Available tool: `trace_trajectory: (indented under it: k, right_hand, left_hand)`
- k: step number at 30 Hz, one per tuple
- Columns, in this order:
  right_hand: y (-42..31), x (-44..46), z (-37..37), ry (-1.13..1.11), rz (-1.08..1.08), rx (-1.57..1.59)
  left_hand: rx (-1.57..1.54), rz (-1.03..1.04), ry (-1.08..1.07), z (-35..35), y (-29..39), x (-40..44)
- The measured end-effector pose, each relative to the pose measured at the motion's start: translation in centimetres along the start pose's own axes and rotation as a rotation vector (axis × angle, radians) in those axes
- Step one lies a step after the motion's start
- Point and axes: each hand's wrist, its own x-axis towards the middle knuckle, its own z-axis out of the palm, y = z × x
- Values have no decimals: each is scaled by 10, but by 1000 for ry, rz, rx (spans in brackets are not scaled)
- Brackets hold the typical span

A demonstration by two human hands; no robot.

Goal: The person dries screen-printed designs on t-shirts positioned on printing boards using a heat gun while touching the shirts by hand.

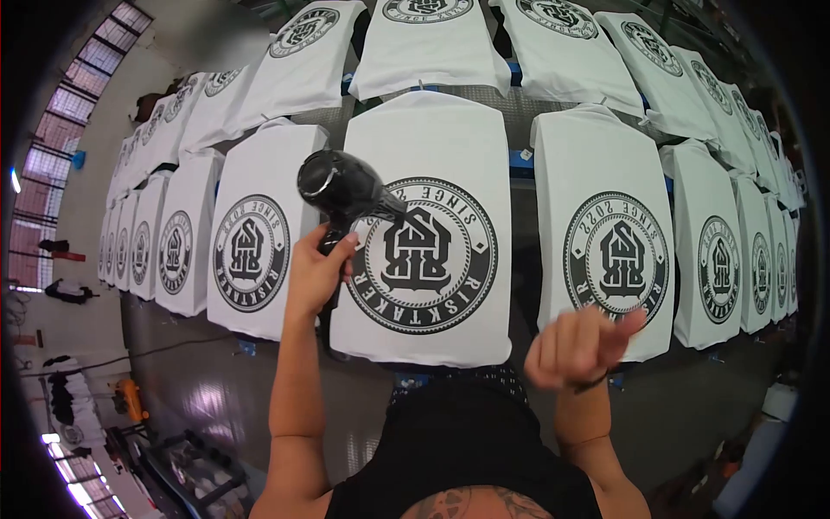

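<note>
My left hand [324, 270] is wrapped round the handle of a black hair dryer [339, 186]. The dryer's nozzle points right, at the upper left of the round black print on the white T-shirt [424, 138] in the middle, just above the cloth. That shirt lies flat, stretched over a board, with "RISKTAKER" and "SINCE 2022" in its ring. My right hand [575, 348], slightly blurred, is raised in front of the lower part of the white T-shirt to the right [596, 156]. Its fingers are curled, the thumb sticks out to the right, and nothing shows in them.
Rows of boards with the same printed white shirts curve away on both sides, such as the shirt at left [251, 164] and one behind [424, 56]. A dark cable [173, 344] runs at the left. Barred windows [82, 95] line the left wall.
</note>
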Motion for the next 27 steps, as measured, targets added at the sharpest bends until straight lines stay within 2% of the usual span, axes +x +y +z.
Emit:
trace_trajectory:
  k: [1, 3, 4, 6, 7, 10, 13, 15, 17, 18, 21, 23, 25, 26, 27]
  right_hand:
    - [5, 6, 26, 20, -1, 62]
    - [6, 35, 52, -307, 84, 118]
    - [5, 50, 51, -307, 101, 120]
    - [-1, 80, 40, -815, 250, 176]
    - [-2, 75, 41, -825, 268, 190]
    - [5, 47, 21, -194, 259, 19]
    - [13, 40, -52, 120, 479, -40]
    - [18, 31, -121, 225, 407, 131]
    - [16, 24, -158, 278, 405, 179]
    - [14, 28, -165, 339, 389, 226]
    - [12, 26, -171, 341, 457, 125]
    - [6, 36, -157, 302, 416, 146]
    - [-15, 53, -139, 650, 209, 84]
    - [-26, 48, -155, 648, 194, 83]
    - [-40, 37, -182, 618, 63, 131]
  left_hand:
    - [23, -8, 0, -7, -5, -3]
    - [20, -4, 20, -17, -9, -12]
    - [6, -6, 28, -19, -10, -16]
    - [6, -48, 90, -22, -12, -26]
    - [-7, -48, 110, -23, -16, -30]
    - [-24, -61, 124, -25, -28, -46]
    - [-19, -102, 173, -18, -23, -73]
    - [-37, -111, 195, -19, -29, -89]
    - [-7, -162, 176, -16, -30, -103]
    - [-26, -162, 197, -13, -32, -109]
    - [-52, -183, 220, -1, -34, -121]
    - [-59, -185, 217, 3, -32, -125]
    - [-35, -216, 158, 3, -27, -124]
    - [-44, -209, 131, 3, -26, -122]
    - [-33, -206, 118, 2, -25, -119]
